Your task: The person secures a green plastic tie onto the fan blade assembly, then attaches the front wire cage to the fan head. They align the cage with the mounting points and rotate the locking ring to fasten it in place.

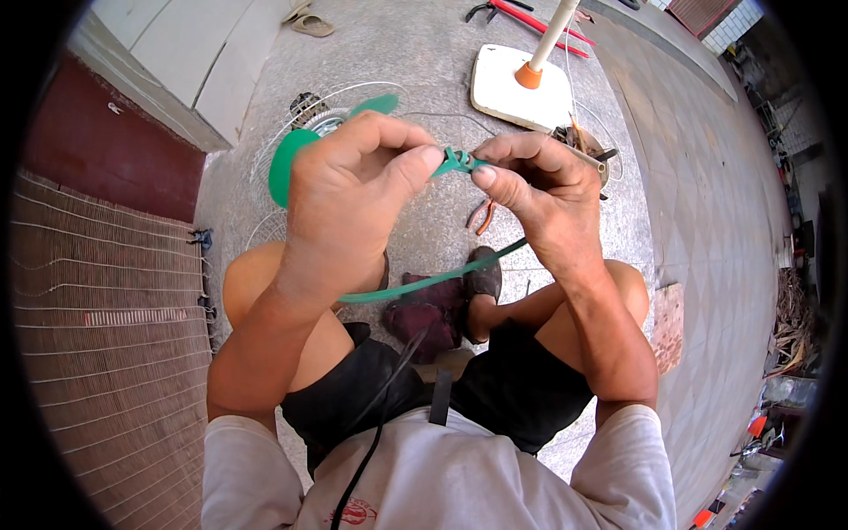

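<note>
Head view: a seated person works over stone paving.
Left hand (349, 190): pinching green strap (459, 162).
Right hand (534, 181): pinching the same knot, apparently to tighten it.
Strap: between fingertips, tail trailing below.
Beyond hands: fan guard (305, 119), white base (517, 93).

We look down on an outdoor repair spot on a paved yard: a speckled concrete floor (415, 44), a dismantled fan with its white base (517, 88), wire guard (283, 168) and green blades (287, 163) lying about, pliers (481, 215), red-handled cutters (530, 18), sandals (309, 22) by a wall, and scrap piled at the right edge (791, 327)
</note>
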A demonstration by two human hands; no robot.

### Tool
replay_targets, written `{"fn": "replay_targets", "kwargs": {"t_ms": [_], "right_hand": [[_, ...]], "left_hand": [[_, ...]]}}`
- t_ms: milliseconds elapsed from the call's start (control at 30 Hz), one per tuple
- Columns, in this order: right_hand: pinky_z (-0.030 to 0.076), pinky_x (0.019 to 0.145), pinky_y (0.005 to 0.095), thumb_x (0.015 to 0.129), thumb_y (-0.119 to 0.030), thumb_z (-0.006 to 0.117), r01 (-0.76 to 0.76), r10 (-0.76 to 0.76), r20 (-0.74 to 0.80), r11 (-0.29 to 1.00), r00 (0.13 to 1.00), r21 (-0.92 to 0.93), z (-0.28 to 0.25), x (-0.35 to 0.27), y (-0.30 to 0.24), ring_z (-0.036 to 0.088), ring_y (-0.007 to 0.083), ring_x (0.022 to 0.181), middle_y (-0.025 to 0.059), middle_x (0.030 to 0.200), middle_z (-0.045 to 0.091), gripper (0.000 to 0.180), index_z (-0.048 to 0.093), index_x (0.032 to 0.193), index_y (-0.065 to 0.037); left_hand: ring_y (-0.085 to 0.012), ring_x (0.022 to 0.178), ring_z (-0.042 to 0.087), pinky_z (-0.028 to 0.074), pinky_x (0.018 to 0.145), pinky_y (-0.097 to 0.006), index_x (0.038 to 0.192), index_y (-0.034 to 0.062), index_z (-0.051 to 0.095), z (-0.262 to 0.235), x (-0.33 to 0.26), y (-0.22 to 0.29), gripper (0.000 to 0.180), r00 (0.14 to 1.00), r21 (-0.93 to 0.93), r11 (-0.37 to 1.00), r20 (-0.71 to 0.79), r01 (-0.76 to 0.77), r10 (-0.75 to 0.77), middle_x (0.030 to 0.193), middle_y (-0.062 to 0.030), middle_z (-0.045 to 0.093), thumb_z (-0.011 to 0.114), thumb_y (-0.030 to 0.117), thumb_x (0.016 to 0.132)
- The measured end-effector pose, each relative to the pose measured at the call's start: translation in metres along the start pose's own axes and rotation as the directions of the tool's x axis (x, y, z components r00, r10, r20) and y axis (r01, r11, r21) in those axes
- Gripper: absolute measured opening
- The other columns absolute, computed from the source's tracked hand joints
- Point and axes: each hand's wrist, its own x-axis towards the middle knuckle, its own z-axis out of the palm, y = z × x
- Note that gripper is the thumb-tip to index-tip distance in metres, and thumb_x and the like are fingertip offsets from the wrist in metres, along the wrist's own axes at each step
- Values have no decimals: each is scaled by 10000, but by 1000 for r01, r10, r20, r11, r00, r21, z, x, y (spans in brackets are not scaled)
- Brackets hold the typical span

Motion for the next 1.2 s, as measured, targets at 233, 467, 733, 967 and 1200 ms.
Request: {"fn": "replay_targets", "kwargs": {"t_ms": [233,467,733,967,1200], "right_hand": [[466,678,232,811,-105,772,105,-106,3,981,994,-160,1,0,-1,592,84,763,22,800,659,154,697,920,-26],[475,702,255,818,-104,761,218,-219,20,953,976,-209,3,0,1,600,107,812,57,859,665,136,697,896,-13],[460,658,223,829,-103,759,67,-68,-14,994,998,-91,1,0,-4,578,70,743,13,792,661,122,712,912,-26],[465,651,228,829,-100,759,88,-90,-9,991,996,-104,2,1,-5,580,71,731,13,779,660,123,714,912,-22],[479,669,226,824,-105,765,75,-77,-14,991,997,-115,1,1,-6,596,76,755,24,812,682,131,717,914,-24]], "left_hand": [[-101,853,611,488,788,-244,963,-25,660,-1,-2,2,88,997,-30,998,59,48,-46,902,-36,637,638,25,894],[-111,902,610,493,807,-252,998,-26,653,-5,0,-2,124,991,63,993,94,-104,98,940,-41,635,646,1,877],[-108,912,605,492,805,-250,1015,-27,644,-9,2,4,132,989,82,994,119,74,-83,945,-32,630,636,-11,884],[-92,882,600,486,785,-239,1007,-28,644,-7,2,-3,118,988,165,980,131,-108,87,935,-35,627,633,-8,891],[-112,906,606,491,806,-249,990,-25,636,-9,3,0,115,988,189,978,144,-82,55,971,-46,609,620,-54,879]]}}
